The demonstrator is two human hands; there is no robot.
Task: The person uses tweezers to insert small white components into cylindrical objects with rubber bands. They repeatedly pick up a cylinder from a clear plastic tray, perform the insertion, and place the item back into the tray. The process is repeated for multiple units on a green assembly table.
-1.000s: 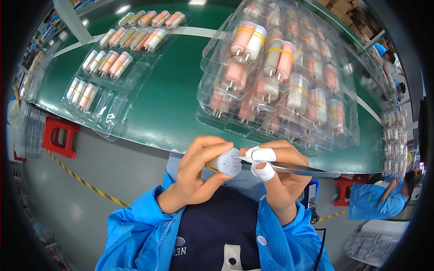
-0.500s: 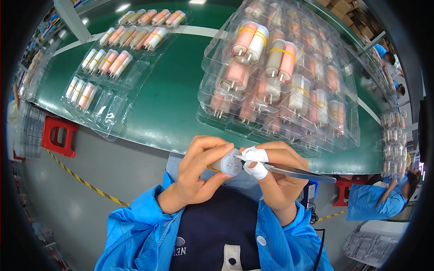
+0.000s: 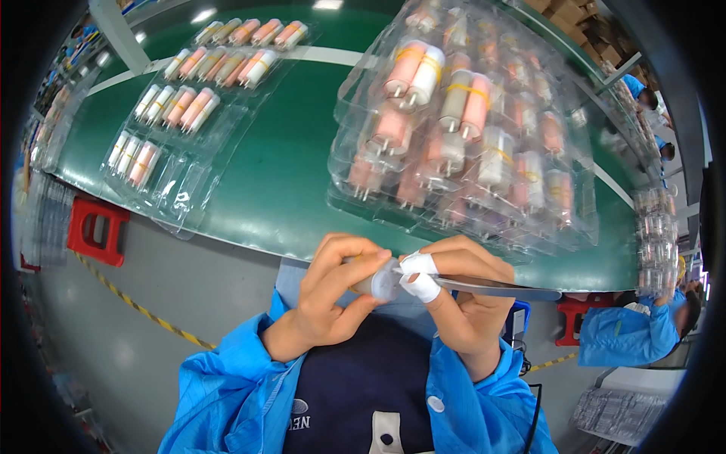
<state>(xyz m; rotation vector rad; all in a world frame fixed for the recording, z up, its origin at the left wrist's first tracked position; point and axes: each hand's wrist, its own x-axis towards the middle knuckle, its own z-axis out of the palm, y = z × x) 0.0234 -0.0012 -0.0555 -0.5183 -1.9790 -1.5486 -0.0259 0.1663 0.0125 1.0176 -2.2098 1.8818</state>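
My left hand [image 3: 336, 291] is closed around a grey, two-lobed cylinder pair [image 3: 384, 281], its pale end turned to the right. My right hand [image 3: 461, 284], with white tape on thumb and forefinger, grips long metal tweezers [image 3: 491, 286]. The taped fingertips meet the pale end of the cylinder pair, where a short pin shows; fingers partly hide the tool's tip. Both hands are in front of my body, just off the table's near edge.
Clear plastic trays [image 3: 582, 219] are stacked on the green table [image 3: 280, 151], holding pink, white and grey pinned cylinders in yellow bands. Another clear tray [image 3: 178, 189] with rows of cylinders lies left. Red stools [image 3: 97, 231] stand by the table; a person in blue [image 3: 628, 333] is at far right.
The cylinder pair has tilted, its end now facing more to the right. My right fingers have shifted slightly left onto it, and the tweezers lie flatter.
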